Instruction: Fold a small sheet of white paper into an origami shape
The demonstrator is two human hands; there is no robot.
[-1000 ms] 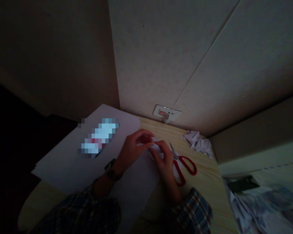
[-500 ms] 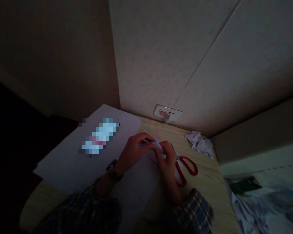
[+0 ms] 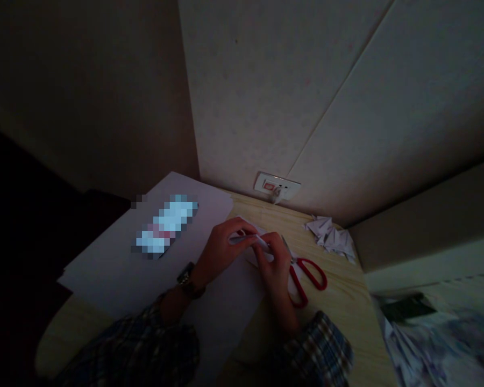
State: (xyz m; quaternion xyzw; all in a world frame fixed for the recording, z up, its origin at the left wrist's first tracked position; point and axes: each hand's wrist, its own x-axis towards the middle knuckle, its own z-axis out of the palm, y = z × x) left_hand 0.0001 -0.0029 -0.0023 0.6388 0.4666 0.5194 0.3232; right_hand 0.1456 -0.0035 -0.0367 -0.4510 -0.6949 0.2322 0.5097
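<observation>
Between my two hands is a small folded piece of white paper (image 3: 263, 243), pinched from both sides. My left hand (image 3: 225, 244), with a dark watch (image 3: 185, 274) on its wrist, grips the paper's left end between thumb and fingers. My right hand (image 3: 275, 259) pinches the other end, its fingers curled. Red-handled scissors (image 3: 315, 275) lie on the table just right of my right hand, blades partly hidden behind it. White sheets of paper (image 3: 221, 306) spread beneath my hands and to the left.
A lit phone (image 3: 167, 223), its screen blurred, lies on the sheets at left. Several folded paper pieces (image 3: 331, 236) sit at the wooden table's (image 3: 339, 317) back right. A wall socket (image 3: 277, 186) holds a plug. More folded paper (image 3: 415, 344) lies below at right.
Both hands stay in nearly the same place, still pinching the paper. The folded paper has tilted slightly between the fingers.
</observation>
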